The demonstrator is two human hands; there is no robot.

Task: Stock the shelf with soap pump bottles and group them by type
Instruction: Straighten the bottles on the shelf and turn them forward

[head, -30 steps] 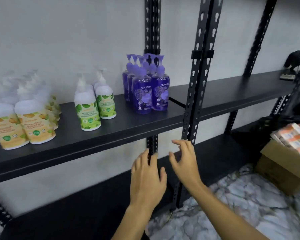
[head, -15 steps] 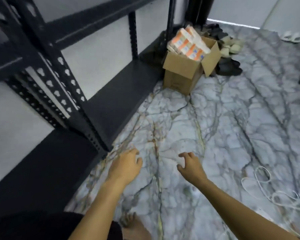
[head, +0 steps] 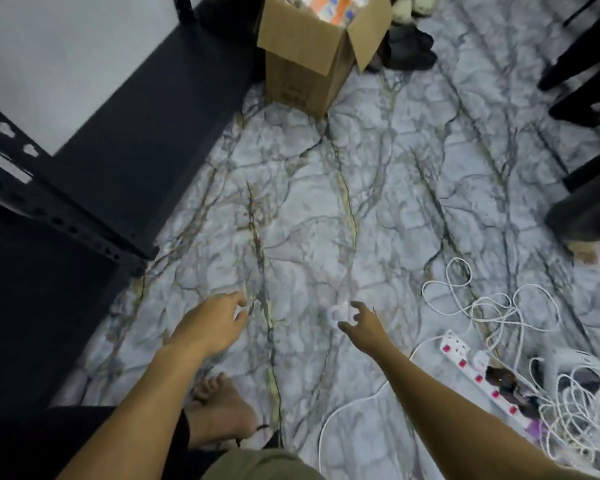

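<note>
An open cardboard box (head: 305, 60) stands on the marble-patterned floor at the top, with orange-and-white packs (head: 333, 5) showing inside it. My left hand (head: 212, 323) hangs over the floor with relaxed fingers and holds nothing. My right hand (head: 361, 320) is beside it, fingers loosely spread, also holding nothing. A faint white glare spot sits on the floor just by its fingertips. Both hands are well short of the box. No soap bottles are in view. The black bottom shelf (head: 146, 109) runs along the left.
A black perforated shelf upright (head: 59, 216) crosses the left side. A white power strip (head: 478, 379) and tangled white cables (head: 499, 306) lie on the floor at right. Dark shoes (head: 409, 46) sit behind the box. Dark legs (head: 589, 202) stand at right. My bare foot (head: 222, 410) is below.
My view swung from the stocked shelf down to the floor. Both hands dropped from the shelf front to hang low over the floor. The box now appears nearer the top centre.
</note>
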